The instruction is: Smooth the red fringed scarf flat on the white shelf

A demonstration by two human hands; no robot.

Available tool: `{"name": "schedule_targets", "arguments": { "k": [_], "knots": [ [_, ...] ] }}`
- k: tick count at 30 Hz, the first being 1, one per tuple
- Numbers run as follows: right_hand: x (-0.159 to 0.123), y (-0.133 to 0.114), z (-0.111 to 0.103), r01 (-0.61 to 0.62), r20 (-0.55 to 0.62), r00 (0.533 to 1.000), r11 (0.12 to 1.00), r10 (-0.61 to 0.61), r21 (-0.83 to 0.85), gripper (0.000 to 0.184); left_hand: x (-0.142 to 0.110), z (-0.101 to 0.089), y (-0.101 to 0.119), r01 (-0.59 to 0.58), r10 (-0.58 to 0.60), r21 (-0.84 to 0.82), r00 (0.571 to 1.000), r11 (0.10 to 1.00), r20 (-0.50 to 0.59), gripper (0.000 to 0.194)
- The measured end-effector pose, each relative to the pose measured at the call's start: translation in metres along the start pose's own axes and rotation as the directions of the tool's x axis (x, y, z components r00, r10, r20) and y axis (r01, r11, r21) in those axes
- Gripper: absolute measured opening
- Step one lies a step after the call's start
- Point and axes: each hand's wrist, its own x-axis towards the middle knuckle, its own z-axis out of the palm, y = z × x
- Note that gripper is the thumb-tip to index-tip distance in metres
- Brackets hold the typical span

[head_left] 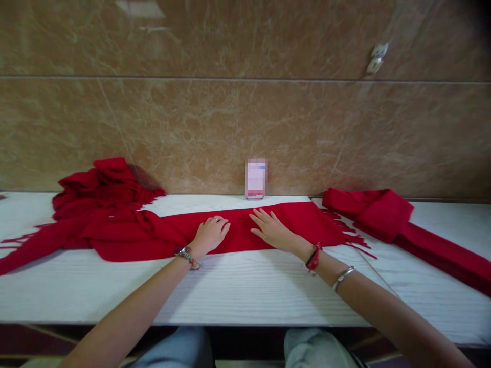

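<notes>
A red fringed scarf (241, 232) lies lengthwise across the white table, flat under my hands and rumpled toward its left end. My left hand (210, 232) rests on its middle, fingers close together and slightly bent, with a ring showing. To the right, my right hand (271, 229) lies flat on the cloth with its fingers spread. Neither hand grasps the fabric visibly. The scarf's right end has loose fringe reaching past the flat part.
Behind the left part is a crumpled heap of red cloth (103, 189). Another red scarf (387, 214), folded over itself, runs off to the right. A phone (255, 179) leans against the tiled wall (215, 128). The white table (268, 291) ends near my knees.
</notes>
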Motion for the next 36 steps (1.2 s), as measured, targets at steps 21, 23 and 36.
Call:
{"name": "schedule_targets", "arguments": {
  "k": [21, 23, 36],
  "knots": [
    [0.027, 0.073, 0.011, -0.183, 0.016, 0.982, 0.969, 0.188, -0.167, 0.046, 0.050, 0.031, -0.004, -0.204, 0.191, -0.123, 0.975, 0.971, -0.112, 0.041],
    [0.025, 0.075, 0.011, -0.187, 0.032, 0.980, 0.967, 0.196, -0.170, 0.046, 0.051, 0.032, -0.004, -0.235, 0.234, -0.125, 0.972, 0.964, -0.024, 0.044],
    [-0.026, 0.139, -0.005, -0.326, 0.128, 0.928, 0.930, 0.349, -0.171, 0.046, 0.053, 0.030, -0.004, -0.206, 0.211, -0.054, 0.971, 0.977, 0.108, 0.047]
  ]
}}
